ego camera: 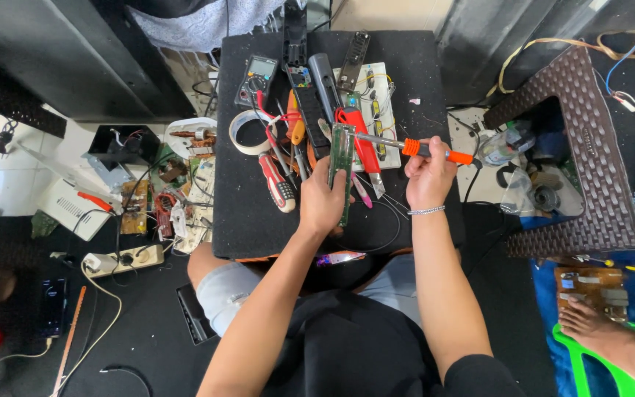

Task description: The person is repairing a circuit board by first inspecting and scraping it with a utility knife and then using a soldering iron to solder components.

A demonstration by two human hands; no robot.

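My left hand (pixel 323 200) grips a long narrow green circuit board (pixel 342 151) and holds it upright on edge over the black work mat (pixel 248 206). My right hand (pixel 430 175) holds an orange-handled soldering iron (pixel 435 151), with its metal tip pointing left and touching the top of the board. Just behind the board lie a red utility knife (pixel 364 149) and a white board with components (pixel 378 110).
A multimeter (pixel 256 78), a tape roll (pixel 248 132), a red-handled screwdriver (pixel 278 185) and remote-control parts (pixel 323 82) crowd the mat. A power strip (pixel 125 259) and circuit boards lie on the floor at left. A brown plastic stool (pixel 589 147) and another person's foot (pixel 589 320) are at right.
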